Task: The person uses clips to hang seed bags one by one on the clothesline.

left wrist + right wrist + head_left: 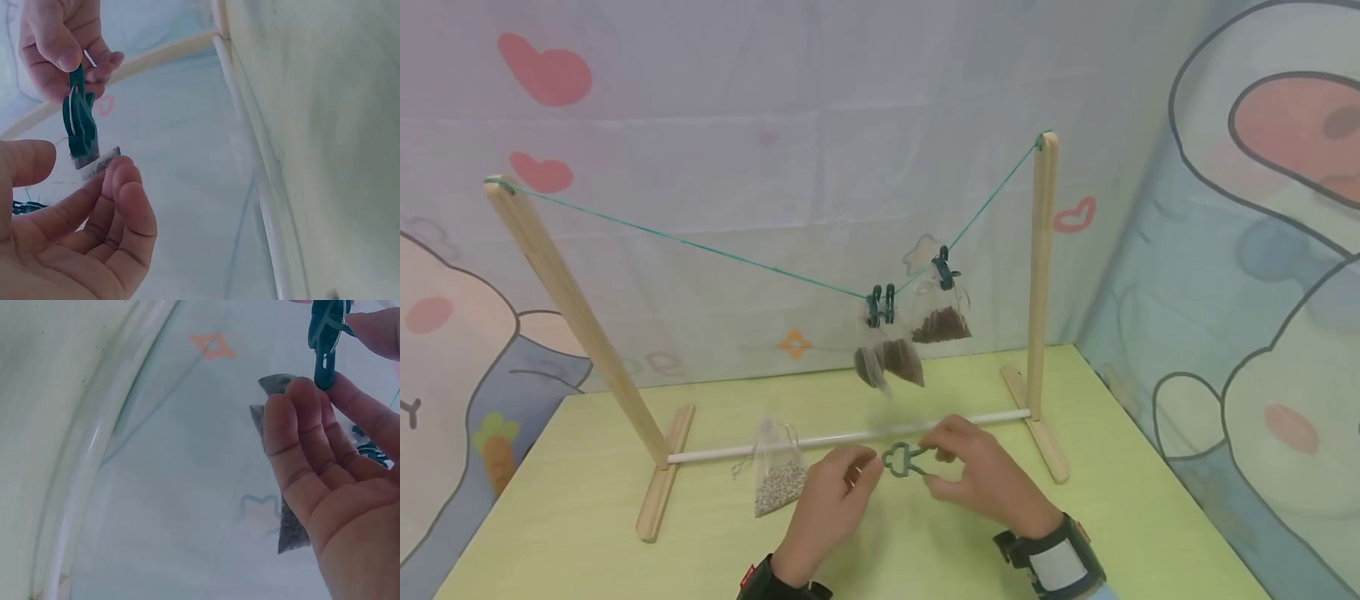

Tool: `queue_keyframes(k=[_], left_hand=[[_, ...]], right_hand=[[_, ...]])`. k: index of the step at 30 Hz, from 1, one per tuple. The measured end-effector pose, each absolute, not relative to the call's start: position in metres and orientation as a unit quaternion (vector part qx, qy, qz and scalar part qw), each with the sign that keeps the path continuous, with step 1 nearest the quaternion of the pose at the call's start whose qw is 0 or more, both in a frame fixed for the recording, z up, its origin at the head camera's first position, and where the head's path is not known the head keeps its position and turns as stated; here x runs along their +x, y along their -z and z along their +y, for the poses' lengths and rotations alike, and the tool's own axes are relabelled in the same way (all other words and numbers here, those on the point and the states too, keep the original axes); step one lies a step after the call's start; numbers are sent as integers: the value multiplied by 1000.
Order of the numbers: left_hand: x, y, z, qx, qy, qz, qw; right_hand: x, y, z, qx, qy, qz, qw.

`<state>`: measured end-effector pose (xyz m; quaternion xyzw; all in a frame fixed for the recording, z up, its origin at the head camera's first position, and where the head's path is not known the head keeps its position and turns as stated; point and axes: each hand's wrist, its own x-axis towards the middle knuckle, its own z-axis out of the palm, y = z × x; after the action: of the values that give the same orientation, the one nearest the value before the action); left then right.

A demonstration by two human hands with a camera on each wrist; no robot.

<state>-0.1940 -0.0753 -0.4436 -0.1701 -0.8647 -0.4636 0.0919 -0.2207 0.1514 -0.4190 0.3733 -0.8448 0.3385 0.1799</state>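
Observation:
My right hand (pixel 981 475) pinches the handles of a dark green clothespin (pixel 899 472) between thumb and index finger, above the table. The clothespin's rounded end points left, towards my left hand (pixel 835 496). In the left wrist view, the left thumb stands apart from loosely bent fingers (pixel 134 212), and nothing is between them. A small sheer drawstring bag (pixel 780 487) of pale speckled grains sits on the table just left of that hand. From a green string (pixel 700 246) hang several clear bags of dark contents, including a brown-filled bag (pixel 943 323), held by green clothespins (pixel 881 306).
Two wooden posts (pixel 1043 275) on flat wooden feet (pixel 658 500) carry the sagging string. A white rod (pixel 850 437) joins them low across the table (pixel 587 442), just beyond both hands. A printed cloth (pixel 760 67) hangs behind and on the sides.

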Motion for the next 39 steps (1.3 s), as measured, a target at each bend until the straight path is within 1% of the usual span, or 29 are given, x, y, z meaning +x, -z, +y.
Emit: queue_keyframes(k=[6,11,15,20,24,28,31,35,37,39], left_hand=[[-197,444,-78,-150,495,-855,42],[-198,444,-79,-150,509,-847,19],[-198,442,-80,-143,561,-815,-7],[-199,439,-79,-120,624,-770,-54],[-198,439,-78,-120,642,-753,-80],[-197,439,-76,-125,649,-744,-99],[-196,439,-74,-127,648,-744,-103],[-196,437,-74,-141,628,-760,-95],[-197,437,-77,-151,607,-776,-78],[-198,436,-82,-154,577,-800,-48]], right_hand=[[-216,417,144,404,-339,-827,192],[-216,417,141,413,-342,-821,195],[-218,418,140,403,-383,-811,181],[-217,418,139,384,-435,-798,160],[-216,417,139,384,-448,-791,163],[-212,414,136,384,-457,-782,180],[-204,403,132,379,-460,-778,198],[-204,403,131,378,-463,-772,215],[-210,412,133,383,-464,-768,218],[-213,416,134,388,-463,-766,221]])
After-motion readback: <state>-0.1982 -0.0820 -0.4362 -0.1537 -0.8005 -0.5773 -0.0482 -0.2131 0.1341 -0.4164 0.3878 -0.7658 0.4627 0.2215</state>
